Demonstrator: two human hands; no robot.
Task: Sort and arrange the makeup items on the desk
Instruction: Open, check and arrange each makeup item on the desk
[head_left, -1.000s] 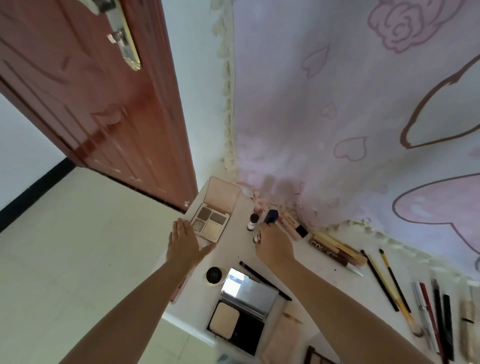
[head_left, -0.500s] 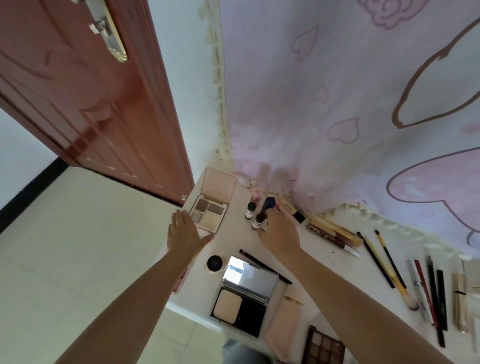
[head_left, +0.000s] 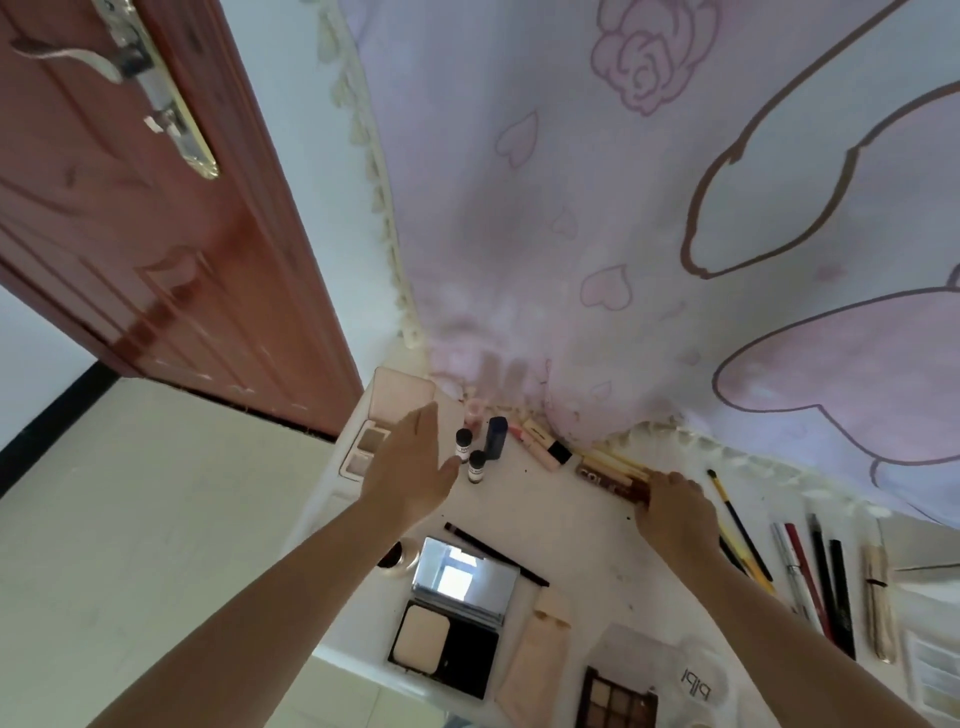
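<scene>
Head view is showing a white desk (head_left: 571, 525) only partly sorted: slim pencils and brushes (head_left: 810, 566) lying parallel at three o'clock, glossy mirrored compact (head_left: 457, 618) at six, two small dark-capped bottles (head_left: 470, 454) standing at twelve, tubes scattered. Left hand (head_left: 410, 478) is hovering flat, fingers spread, holding nothing. Right hand (head_left: 675, 509) is reaching onto brown tubes (head_left: 613, 475); whether it grips, I cannot tell.

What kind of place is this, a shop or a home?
Probably a room in a home: a small white desk crowded with makeup stands against a wall hung with a pink cartoon cloth, next to an open wooden door and a tiled floor.
</scene>
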